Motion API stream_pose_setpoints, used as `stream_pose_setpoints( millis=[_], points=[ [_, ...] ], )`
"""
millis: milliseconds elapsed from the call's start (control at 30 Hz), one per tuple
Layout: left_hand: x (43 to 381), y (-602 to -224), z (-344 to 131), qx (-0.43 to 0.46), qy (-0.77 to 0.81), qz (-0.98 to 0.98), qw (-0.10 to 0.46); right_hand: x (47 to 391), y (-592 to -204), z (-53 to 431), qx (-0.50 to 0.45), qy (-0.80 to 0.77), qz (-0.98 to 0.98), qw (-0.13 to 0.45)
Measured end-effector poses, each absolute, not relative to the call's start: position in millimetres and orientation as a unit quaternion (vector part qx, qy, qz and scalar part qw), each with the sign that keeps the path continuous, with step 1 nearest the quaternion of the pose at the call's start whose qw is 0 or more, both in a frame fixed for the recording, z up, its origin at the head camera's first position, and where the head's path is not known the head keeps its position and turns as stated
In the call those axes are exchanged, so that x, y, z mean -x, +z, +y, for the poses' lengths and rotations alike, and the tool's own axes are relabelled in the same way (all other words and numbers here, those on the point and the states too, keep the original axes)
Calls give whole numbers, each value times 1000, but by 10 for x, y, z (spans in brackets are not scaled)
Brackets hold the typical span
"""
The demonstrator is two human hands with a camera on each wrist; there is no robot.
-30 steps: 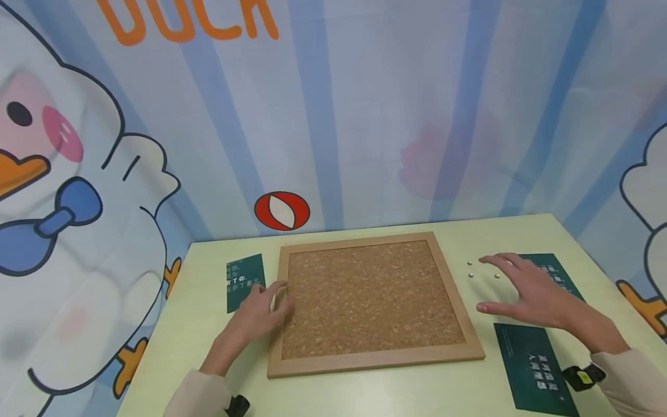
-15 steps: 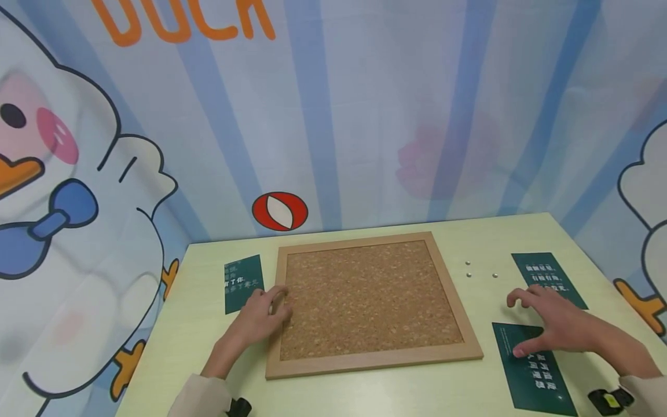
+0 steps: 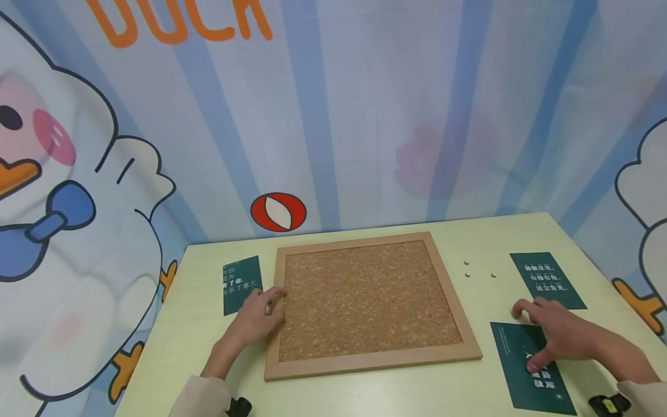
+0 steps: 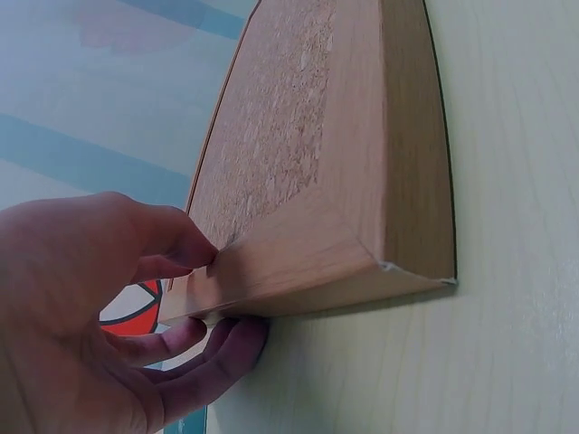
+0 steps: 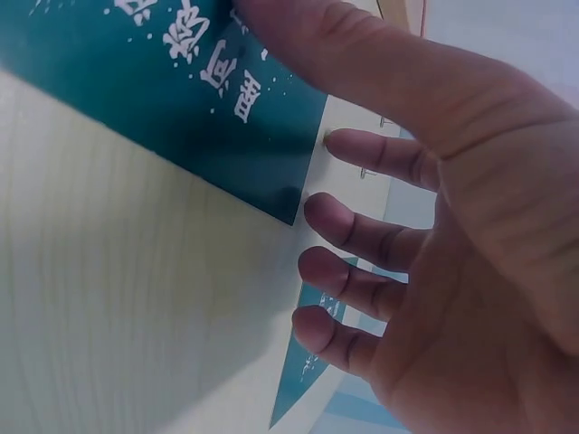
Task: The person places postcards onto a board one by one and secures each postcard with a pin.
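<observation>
Your left hand grips the brown, wood-framed rectangular corkboard while your right hand (fingers loosely spread, grasping nothing) has its thumb over the white-lettered dark-green rectangular card right of the corkboard, seemingly a pickup, next needing a pinch.

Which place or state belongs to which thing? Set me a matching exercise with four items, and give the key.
Things:
1. cork board
2. thumbtacks
3. left hand
4. right hand

Places or states:
A. gripping the wooden frame's left side
B. brown, between the hands
C. partly over a green card
D. silver, on the table

Pairs: 1-B, 2-D, 3-A, 4-C
</observation>
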State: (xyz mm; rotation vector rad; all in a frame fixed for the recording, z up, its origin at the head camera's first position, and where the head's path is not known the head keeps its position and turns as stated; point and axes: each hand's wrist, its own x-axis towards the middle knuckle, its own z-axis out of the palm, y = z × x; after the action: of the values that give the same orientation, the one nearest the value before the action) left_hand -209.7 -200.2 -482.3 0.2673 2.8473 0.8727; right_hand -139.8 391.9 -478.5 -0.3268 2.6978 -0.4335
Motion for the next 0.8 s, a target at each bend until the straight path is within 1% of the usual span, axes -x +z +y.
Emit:
stream_pose_setpoints(
  millis=[233,467,633,800],
  points=[
    [2112,-4859,-2006,-84,293,949,76,1405,-4808,3919,126,-152,964,177],
    [2116,-4855,-2004,-83,294,949,78,1412,-4807,3924,122,-166,962,179],
    [2122,-4862,-2005,-84,294,949,76,1415,-4791,3933,147,-187,955,175],
    [2124,-4866,-2010,-83,297,948,76,1425,-4750,3936,161,-217,945,185]
  ],
)
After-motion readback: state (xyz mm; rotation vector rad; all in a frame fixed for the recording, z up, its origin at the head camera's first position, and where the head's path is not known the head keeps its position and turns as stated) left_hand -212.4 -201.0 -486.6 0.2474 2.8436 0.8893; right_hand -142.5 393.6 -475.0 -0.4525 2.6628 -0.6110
